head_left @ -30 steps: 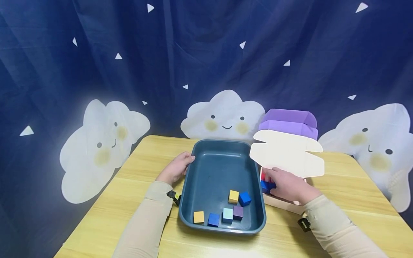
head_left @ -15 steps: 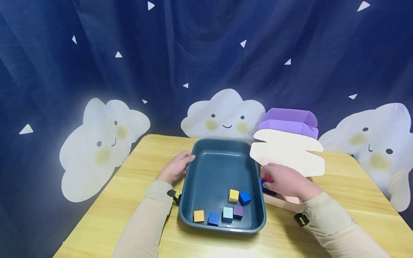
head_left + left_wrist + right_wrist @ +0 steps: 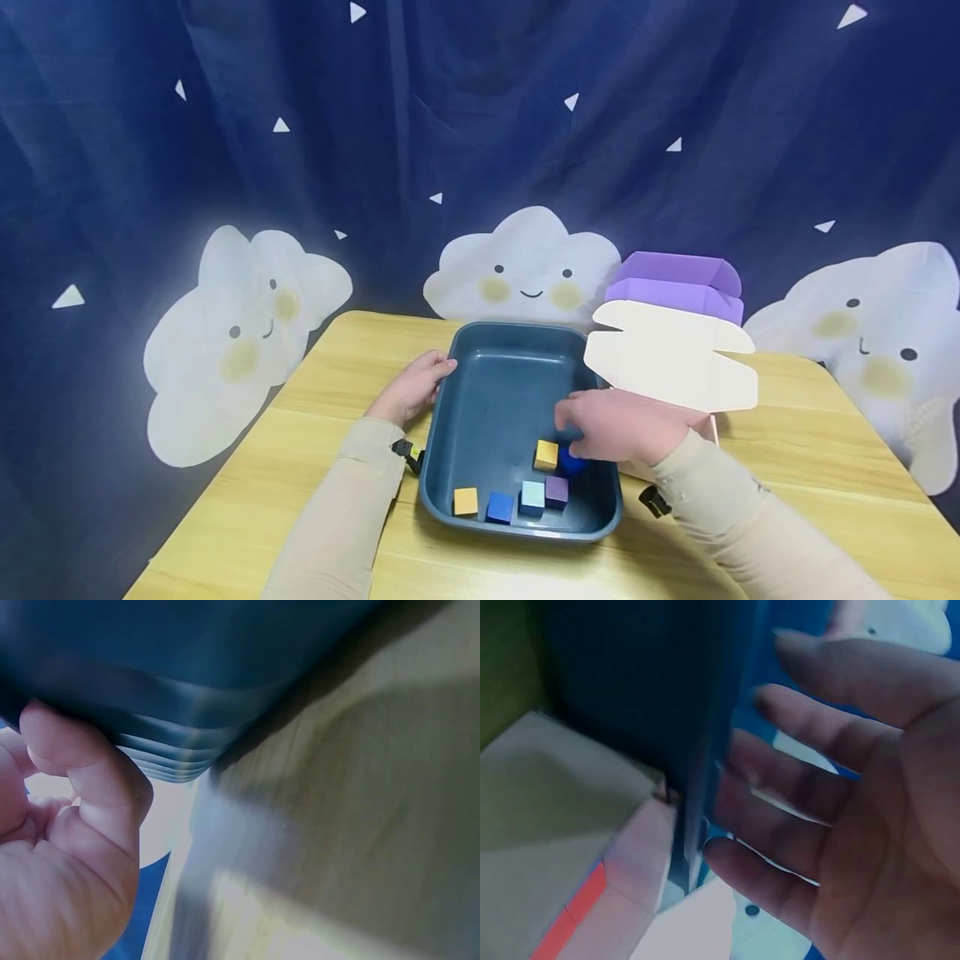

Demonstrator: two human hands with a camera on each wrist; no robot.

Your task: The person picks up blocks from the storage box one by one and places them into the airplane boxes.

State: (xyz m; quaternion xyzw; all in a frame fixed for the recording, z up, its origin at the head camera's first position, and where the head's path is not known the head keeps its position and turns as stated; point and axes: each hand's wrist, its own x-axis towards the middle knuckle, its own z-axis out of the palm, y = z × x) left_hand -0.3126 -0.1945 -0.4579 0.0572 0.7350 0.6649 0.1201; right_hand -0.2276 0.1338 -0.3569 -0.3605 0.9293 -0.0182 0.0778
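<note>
My left hand (image 3: pixel 414 387) holds the left rim of the dark blue-grey tray (image 3: pixel 517 400); in the left wrist view its curled fingers (image 3: pixel 82 757) press against the tray's outer wall. My right hand (image 3: pixel 618 427) hovers over the tray's right side, just above a blue cube (image 3: pixel 573 462) that it partly covers. A yellow cube (image 3: pixel 546 455) lies close to its fingertips. In the right wrist view the right hand (image 3: pixel 840 795) has loosely spread fingers, and nothing shows between them. A purple cube (image 3: pixel 556 492), a light teal cube (image 3: pixel 532 497), another blue cube (image 3: pixel 499 507) and an orange-yellow cube (image 3: pixel 465 502) lie near the tray's front.
Right of the tray stands a cardboard box, its cream lid (image 3: pixel 675 354) folded back with a purple flap (image 3: pixel 675 283). Red pieces (image 3: pixel 577 907) show inside it. The wooden table (image 3: pixel 795 450) ends at a navy cloud-print curtain (image 3: pixel 480 100).
My right hand has come out of the box, where it was at the red and blue cubes, and moved left over the tray. The left hand keeps its place on the rim.
</note>
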